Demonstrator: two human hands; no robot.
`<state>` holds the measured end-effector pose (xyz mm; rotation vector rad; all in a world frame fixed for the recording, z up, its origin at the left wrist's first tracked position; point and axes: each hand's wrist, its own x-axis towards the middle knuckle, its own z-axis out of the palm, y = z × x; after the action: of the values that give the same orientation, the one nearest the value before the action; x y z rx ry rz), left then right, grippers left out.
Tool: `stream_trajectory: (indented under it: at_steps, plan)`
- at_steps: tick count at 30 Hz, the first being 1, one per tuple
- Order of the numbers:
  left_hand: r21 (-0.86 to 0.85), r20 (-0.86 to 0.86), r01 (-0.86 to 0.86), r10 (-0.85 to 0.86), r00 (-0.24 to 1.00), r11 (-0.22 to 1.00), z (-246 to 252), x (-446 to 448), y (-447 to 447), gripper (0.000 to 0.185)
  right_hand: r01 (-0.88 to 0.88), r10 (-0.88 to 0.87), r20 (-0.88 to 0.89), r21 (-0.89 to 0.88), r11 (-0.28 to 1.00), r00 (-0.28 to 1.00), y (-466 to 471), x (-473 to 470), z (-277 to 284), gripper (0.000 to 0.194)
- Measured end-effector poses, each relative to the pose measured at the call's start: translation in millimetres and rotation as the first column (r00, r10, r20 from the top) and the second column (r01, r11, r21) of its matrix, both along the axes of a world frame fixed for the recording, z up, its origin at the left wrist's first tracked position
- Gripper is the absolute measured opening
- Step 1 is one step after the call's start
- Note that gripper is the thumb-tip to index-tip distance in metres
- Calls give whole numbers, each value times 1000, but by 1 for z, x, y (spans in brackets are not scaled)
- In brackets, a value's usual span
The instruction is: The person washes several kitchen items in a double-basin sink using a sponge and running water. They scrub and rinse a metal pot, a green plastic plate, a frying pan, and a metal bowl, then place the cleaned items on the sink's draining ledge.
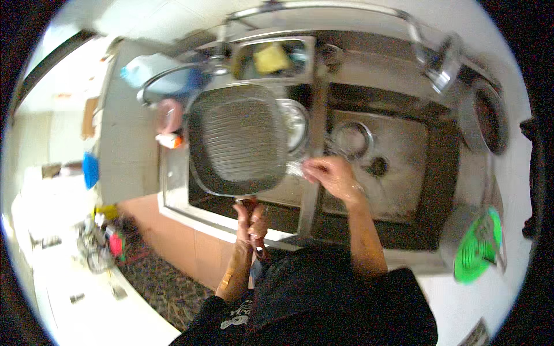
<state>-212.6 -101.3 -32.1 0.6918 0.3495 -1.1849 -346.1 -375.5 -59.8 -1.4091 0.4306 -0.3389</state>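
Note:
A square ridged grill pan (242, 138) hangs over the left sink basin. My left hand (252, 222) is closed around its handle, below the pan. To the right of the pan, my right hand (326, 173) is above the divider between the basins, its fingers bent together and blurred. A shiny, pale crumpled thing (295, 168) is at those fingertips; whether the hand grips it I cannot tell. Partly behind the pan's right edge lies a round metal dish (292, 123). In the right basin sits a round metal-rimmed item (354, 139) beside the drain (378, 166).
A tray (309, 58) with a yellow sponge (272, 58) stands behind the basins. A curved faucet (145, 93) arches at the left. At the right are a metal pot (482, 116) and a green plastic strainer (478, 246). A pink container (169, 116) stands left of the pan.

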Motion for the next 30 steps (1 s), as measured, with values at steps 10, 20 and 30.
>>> stream_trajectory:
  at_steps: [10, 20, 30]
  plan:
    - [-193, 126, 159, -136, 983, 968, 1, 14, 56, 52, -173, -299, -743, -484, 858, 598, -30, -151, -219, 35]
    - [-160, -180, -173, 144, 973, 972, 19, -22, 37, 38, -493, -74, -970, -182, 851, 231, -41, -142, -327, 84]
    - [-26, -139, -221, 216, 967, 975, -9, -24, 39, 30, -340, -322, -866, -456, 822, 382, -23, -165, -338, 76]
